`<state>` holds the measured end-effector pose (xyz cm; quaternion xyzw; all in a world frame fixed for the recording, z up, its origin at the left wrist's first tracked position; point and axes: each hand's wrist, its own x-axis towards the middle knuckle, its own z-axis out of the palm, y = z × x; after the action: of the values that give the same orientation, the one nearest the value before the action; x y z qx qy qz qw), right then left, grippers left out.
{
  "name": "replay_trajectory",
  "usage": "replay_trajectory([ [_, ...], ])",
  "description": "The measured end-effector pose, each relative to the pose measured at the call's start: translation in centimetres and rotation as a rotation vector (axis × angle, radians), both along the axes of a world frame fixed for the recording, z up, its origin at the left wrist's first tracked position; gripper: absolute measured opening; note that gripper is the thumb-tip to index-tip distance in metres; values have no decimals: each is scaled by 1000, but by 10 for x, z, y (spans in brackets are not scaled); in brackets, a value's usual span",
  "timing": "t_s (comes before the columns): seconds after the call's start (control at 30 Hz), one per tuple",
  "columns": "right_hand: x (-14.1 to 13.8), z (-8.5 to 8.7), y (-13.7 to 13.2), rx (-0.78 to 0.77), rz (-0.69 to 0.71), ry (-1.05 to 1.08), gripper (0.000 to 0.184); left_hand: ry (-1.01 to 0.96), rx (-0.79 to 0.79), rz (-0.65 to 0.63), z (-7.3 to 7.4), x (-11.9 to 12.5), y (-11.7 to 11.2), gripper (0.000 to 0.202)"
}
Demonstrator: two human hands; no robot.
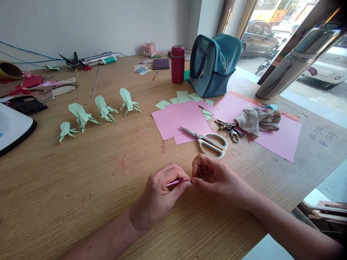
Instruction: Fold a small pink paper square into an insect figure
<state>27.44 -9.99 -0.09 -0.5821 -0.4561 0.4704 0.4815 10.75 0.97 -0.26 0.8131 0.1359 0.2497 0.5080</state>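
Between finger and thumb, my left hand (159,191) pinches a small folded piece of pink paper (173,182), most of it hidden in the grip. My right hand (214,178) meets it from the right, its thumb and a fingertip closed at the paper's tip; the other fingers are curled. Just beyond my hands lie white-handled scissors (213,143), partly over pink paper sheets (181,117). Several pale green origami figures (81,116) stand in a slanting row at the left.
Keys (230,129) and a crumpled grey cloth (258,122) lie by a large pink sheet (282,141). Behind stand a red flask (178,65), a blue bag (215,65) and a tall steel thermos (292,65). A white appliance (13,126) sits at the left edge.
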Motion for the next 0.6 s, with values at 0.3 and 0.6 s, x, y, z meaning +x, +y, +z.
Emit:
replay_trajectory([
  [0.3, 1, 5, 1, 23, 44, 117, 14, 6, -118, -2, 3, 0, -2, 12],
  [0.6, -2, 4, -5, 196, -5, -297, 12, 63, -219, 23, 3, -1, -2, 12],
])
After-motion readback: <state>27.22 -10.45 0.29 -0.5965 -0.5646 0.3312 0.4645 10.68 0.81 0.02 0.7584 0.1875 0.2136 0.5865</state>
